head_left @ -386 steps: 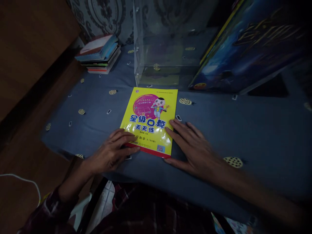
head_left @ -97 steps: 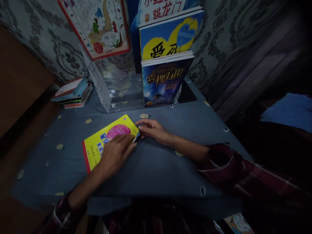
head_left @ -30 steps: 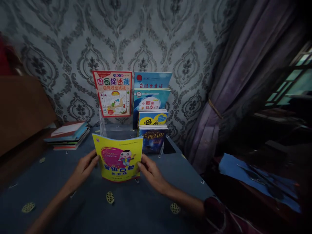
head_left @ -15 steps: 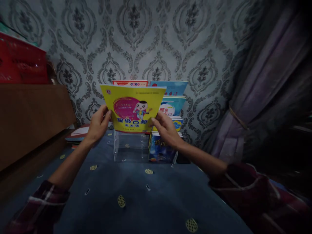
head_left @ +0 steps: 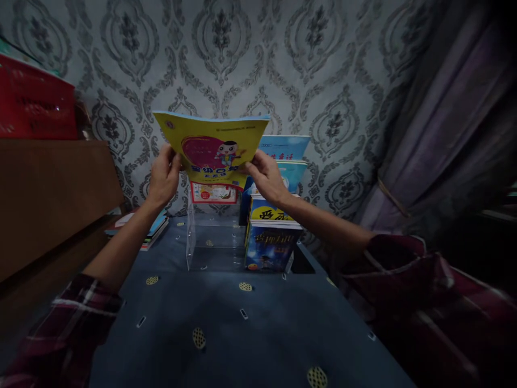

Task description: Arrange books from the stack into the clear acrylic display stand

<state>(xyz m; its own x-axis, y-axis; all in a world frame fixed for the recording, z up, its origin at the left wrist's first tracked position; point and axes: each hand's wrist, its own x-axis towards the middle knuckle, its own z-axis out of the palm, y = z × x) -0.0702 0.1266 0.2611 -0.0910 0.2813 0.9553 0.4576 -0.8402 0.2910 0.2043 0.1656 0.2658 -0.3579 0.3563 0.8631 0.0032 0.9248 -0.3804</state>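
Both hands hold a yellow workbook (head_left: 246, 137) with a pink oval and a cartoon child on its cover. My left hand (head_left: 165, 175) pinches its left edge, and my right hand (head_left: 269, 178) grips the right edge with the thumb on the front. The workbook is raised above a clear acrylic book rack (head_left: 218, 253) and tilted. Behind it, the lower part of a red-bordered book (head_left: 214, 194) shows in the rack's left column. Blue books (head_left: 297, 175) and a dark blue book (head_left: 272, 245) stand in tiers in the right column, partly hidden by my right hand.
The rack stands on a table with a dark blue patterned cloth (head_left: 226, 323), near the wallpapered wall (head_left: 222, 64). A stack of books (head_left: 155, 231) lies at the left, beside a brown cabinet (head_left: 52, 199) bearing a red box (head_left: 36, 102). A purple curtain (head_left: 428, 129) hangs at the right.
Both hands have lifted the yellow workbook higher and slightly left. Its bottom edge now shows the lower part of the red-bordered book behind, while its upper part is covered.
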